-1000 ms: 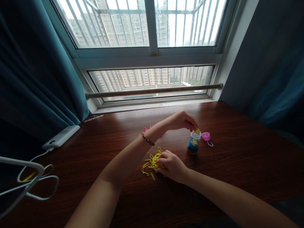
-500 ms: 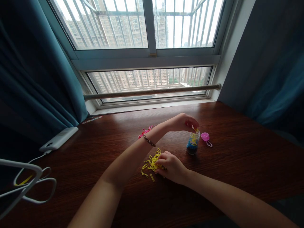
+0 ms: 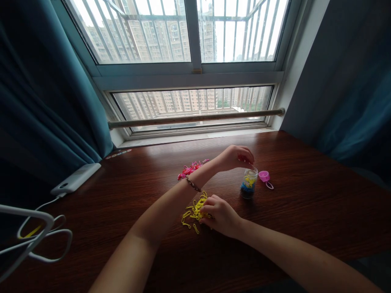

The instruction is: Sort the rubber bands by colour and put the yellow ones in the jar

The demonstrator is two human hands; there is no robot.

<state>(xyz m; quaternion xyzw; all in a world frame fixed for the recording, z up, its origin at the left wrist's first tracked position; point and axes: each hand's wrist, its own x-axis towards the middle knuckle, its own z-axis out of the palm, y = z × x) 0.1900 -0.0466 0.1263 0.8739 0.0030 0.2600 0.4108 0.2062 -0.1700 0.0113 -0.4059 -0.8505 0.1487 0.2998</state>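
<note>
A small clear jar [image 3: 248, 185] stands open on the wooden table [image 3: 305, 203], holding blue and yellow rubber bands. My left hand [image 3: 236, 157] hovers over its mouth with the fingertips bunched at the rim; I cannot make out whether they hold anything. A beaded bracelet [image 3: 192, 184] circles that wrist. My right hand [image 3: 220, 214] rests closer to me, its fingers pinched on the pile of yellow rubber bands [image 3: 192, 211]. The jar's pink lid [image 3: 264, 176] lies just right of the jar. A heap of pink bands [image 3: 191, 169] sits behind my left wrist.
A white power bank [image 3: 75, 179] with a cable lies at the table's left edge, near white loops [image 3: 36, 240] at the bottom left. Teal curtains [image 3: 45, 93] hang on both sides. A window with a rail [image 3: 195, 118] runs along the far edge.
The yellow bands seen at my left fingertips a second ago have gone down into the jar. My left hand stays over the mouth. My right hand has barely shifted on the yellow pile.
</note>
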